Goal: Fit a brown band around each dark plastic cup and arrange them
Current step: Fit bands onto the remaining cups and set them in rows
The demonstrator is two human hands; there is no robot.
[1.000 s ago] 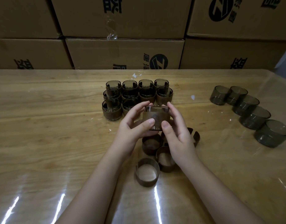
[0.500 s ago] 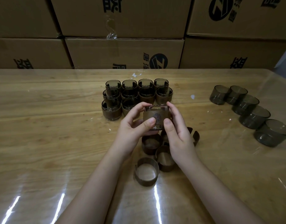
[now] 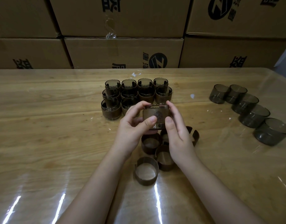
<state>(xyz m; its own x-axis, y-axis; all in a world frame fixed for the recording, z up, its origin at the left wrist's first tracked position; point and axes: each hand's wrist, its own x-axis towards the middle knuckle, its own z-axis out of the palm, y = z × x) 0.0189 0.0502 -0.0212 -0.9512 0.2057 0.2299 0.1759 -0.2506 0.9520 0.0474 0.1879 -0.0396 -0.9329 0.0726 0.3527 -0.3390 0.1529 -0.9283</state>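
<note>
Both hands hold one dark plastic cup [image 3: 156,114] with a brown band around it, raised above the table's middle. My left hand [image 3: 132,126] grips its left side, thumb on the front. My right hand [image 3: 177,131] grips its right side, thumb on the band. Behind the hands stands a block of several banded cups [image 3: 112,109] in rows. Several loose brown bands [image 3: 147,171] lie on the table under and in front of my hands. A curved row of several bare dark cups [image 3: 252,116] lies on its side at the right.
The wooden table [image 3: 42,126] has a glossy clear cover. Stacked cardboard boxes [image 3: 122,52] form a wall along its far edge. Small white scraps [image 3: 192,95] lie near the cups.
The banded cup has been turned slightly in my hands and lifted a little; a dark mark on the band now faces me. Both hands keep their grip.
</note>
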